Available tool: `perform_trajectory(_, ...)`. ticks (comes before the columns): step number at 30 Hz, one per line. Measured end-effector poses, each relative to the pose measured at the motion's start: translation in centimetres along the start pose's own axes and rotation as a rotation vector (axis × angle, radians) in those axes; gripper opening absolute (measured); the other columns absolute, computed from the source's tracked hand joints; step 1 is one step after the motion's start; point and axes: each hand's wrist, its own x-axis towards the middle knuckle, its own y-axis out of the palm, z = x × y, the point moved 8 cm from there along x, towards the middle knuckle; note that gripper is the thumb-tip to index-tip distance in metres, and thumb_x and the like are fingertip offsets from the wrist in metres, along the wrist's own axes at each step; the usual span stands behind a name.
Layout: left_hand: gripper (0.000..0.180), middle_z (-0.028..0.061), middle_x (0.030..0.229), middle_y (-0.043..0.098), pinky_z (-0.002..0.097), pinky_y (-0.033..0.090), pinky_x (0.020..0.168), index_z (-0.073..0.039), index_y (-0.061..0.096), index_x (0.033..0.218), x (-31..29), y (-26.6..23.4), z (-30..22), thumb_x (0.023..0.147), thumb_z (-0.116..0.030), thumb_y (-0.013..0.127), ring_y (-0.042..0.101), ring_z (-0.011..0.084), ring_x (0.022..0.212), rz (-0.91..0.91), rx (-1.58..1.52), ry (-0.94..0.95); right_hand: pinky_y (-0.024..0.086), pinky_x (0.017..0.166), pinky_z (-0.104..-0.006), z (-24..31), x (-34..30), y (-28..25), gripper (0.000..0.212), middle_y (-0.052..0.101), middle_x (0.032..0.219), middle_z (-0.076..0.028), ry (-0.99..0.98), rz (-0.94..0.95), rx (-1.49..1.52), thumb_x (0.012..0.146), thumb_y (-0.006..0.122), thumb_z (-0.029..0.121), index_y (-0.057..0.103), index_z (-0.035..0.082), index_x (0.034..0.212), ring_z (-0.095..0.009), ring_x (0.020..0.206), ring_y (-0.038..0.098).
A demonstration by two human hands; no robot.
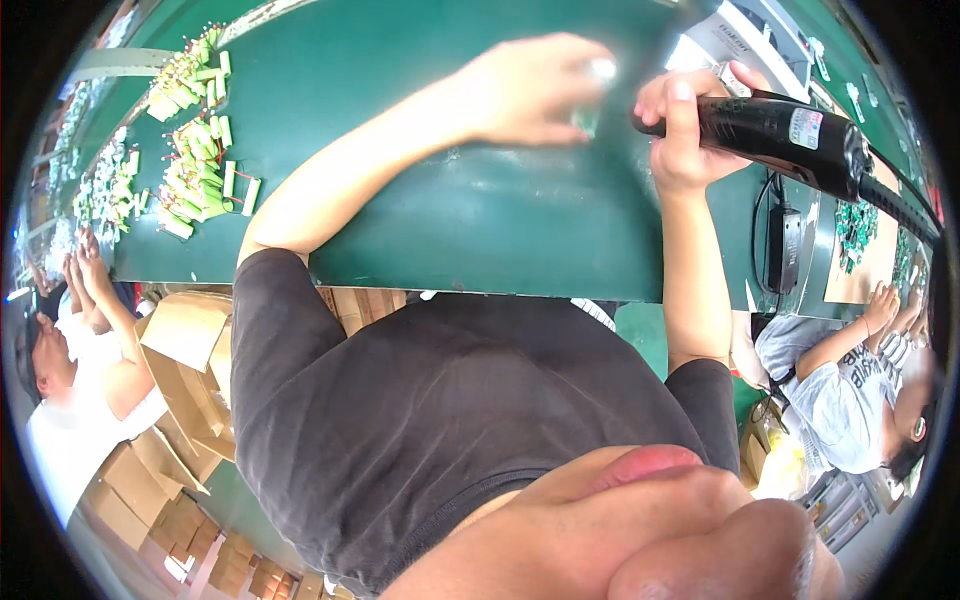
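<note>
My left hand [535, 92] is over the green tabletop, smeared by motion. Its fingers curve round something small, pale and greenish that I cannot make out. Close by on the right, my right hand [690, 125] is closed round the front end of a black corded power tool [785, 140], shaped like an electric screwdriver. The tool lies almost level, and a thick cable leaves its rear end toward the right. Its narrow tip is near my left hand; whether the two touch cannot be told.
Green cylindrical battery cells with red wires [195, 175] lie in heaps on the left. A black power adapter [784, 250] and small green circuit boards [858, 235] are on the right. A white box [735, 50] stands behind the tool. Other people sit on both sides; cardboard boxes [185, 340] stand below left.
</note>
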Motion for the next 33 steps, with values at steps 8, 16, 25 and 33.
perform_trajectory(8,0.051,0.0197,0.118,0.062,0.0432,0.051,0.094,-0.003,0.059,0.116,4.1,-8.9,19.8,0.082,-0.034,0.08,0.063,0.0363,0.106,-0.145,0.141,-0.317,0.049,0.056,-0.0252,-1.9,-1.8,1.4,0.053,0.065,0.077,-0.003,0.051,0.088,-0.09,0.086,0.066,-0.016,0.047,-0.001,0.134,-0.01,0.06,0.059)
perform_trajectory(16,0.05,0.0243,0.129,0.061,0.0495,0.047,0.105,-0.006,0.06,0.131,11.5,-4.8,22.7,0.088,-0.028,0.072,0.057,0.0442,0.122,-0.174,0.262,-0.192,0.048,0.06,-0.0247,-1.5,-1.6,1.4,0.051,0.064,0.077,-0.002,0.012,0.085,-0.184,0.086,0.071,-0.011,0.047,-0.002,0.13,-0.009,0.063,0.059)
perform_trajectory(25,0.036,0.0285,0.104,0.068,0.0497,0.052,0.092,0.002,0.064,0.111,9.3,-5.3,16.3,0.083,-0.019,0.071,0.064,0.046,0.106,-0.178,0.3,-0.374,0.051,0.052,-0.0385,3.8,2.7,-6.3,0.027,0.055,0.068,-0.01,-0.142,-0.131,0.093,0.091,0.058,0.003,0.051,0.0,0.117,-0.02,0.053,0.053)
perform_trajectory(33,0.044,0.0263,0.114,0.058,0.0474,0.054,0.09,0.003,0.057,0.117,2.8,1.1,-0.3,0.083,-0.019,0.073,0.063,0.0463,0.101,-0.043,-0.038,-0.299,0.045,0.049,-0.027,4.4,6.4,-5.2,0.044,0.057,0.069,-0.003,-0.187,-0.16,-0.175,0.094,0.064,-0.003,0.046,0.0,0.135,-0.012,0.05,0.052)
